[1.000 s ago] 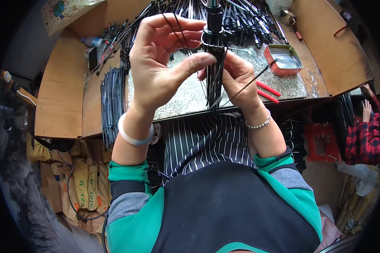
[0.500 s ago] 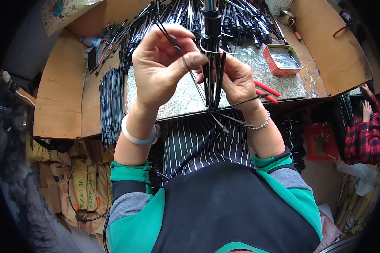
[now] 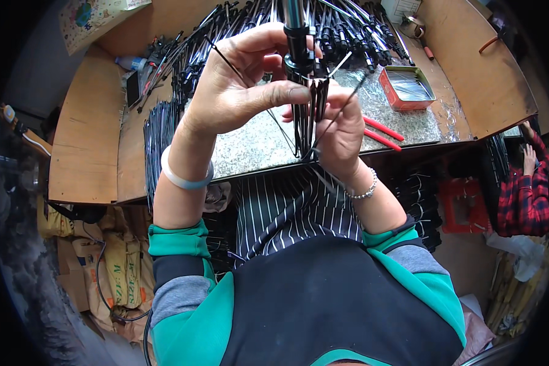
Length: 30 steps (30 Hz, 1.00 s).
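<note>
Speckled slab (image 3: 244, 152) lay under a black ribbed frame (image 3: 297, 66) held between both hands. Left hand (image 3: 226, 104) curled round its collar; right hand (image 3: 343, 139), fingers bent, was at its ribs, grip unclear. Loose ribs crossed both hands. Red handles (image 3: 384, 129) and a wire-filled tin (image 3: 396, 99) lay right, heaped frames (image 3: 341, 38) far.

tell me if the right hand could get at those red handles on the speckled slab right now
Probably yes: the red handles lie just beside the right hand, with nothing seen lying over their outer ends. It would likely have to leave the black rod frame first.
</note>
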Available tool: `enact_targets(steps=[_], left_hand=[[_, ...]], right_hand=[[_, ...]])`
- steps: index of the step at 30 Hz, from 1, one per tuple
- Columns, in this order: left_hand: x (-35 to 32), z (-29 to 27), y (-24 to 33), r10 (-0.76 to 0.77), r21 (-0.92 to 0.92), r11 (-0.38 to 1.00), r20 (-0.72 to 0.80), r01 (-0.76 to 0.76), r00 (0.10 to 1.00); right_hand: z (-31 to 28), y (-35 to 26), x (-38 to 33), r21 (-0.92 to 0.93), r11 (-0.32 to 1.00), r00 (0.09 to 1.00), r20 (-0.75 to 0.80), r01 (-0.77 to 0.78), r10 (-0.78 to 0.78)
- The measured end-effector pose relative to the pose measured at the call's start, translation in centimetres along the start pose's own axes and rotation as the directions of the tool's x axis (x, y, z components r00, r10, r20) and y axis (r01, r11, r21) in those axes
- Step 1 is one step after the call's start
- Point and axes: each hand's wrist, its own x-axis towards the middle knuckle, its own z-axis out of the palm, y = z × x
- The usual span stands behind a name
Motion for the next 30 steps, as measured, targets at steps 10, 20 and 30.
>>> enact_targets(steps=[10,20,30], left_hand=[[-0.2,0.0,-0.6,0.114,0.119,0.987,-0.057,-0.107,0.992],[0.0,0.9,-0.9,0.194,0.102,0.978,-0.095,-0.184,0.976],[-0.3,2.0,-0.7,0.109,0.124,0.988,-0.176,-0.088,0.978]], right_hand=[[-0.9,-0.9,0.6,-0.160,0.986,0.979,0.186,-0.048,0.077],[-0.6,-1.4,0.4,-0.124,0.987,0.989,0.095,-0.099,0.112],[-0.3,-2.3,0.3,-0.051,0.981,0.981,0.041,-0.186,0.188]])
